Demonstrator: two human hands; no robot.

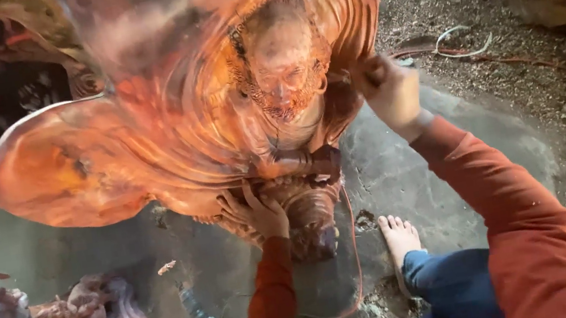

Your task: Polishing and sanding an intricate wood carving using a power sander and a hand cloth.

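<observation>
On a dusty concrete floor [447,157], the reddish wooden figure carving [217,116] is standing largely shaped; the left hand [257,211] is bracing its base, fingers spread, while the right hand [386,87], closed around something small I cannot make out, is working beside its head.

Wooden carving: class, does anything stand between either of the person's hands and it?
Nothing visible does. The left hand rests directly on the lower part of the wooden carving, and the right hand is raised against its right edge; whether it holds a tool cannot be told.
</observation>
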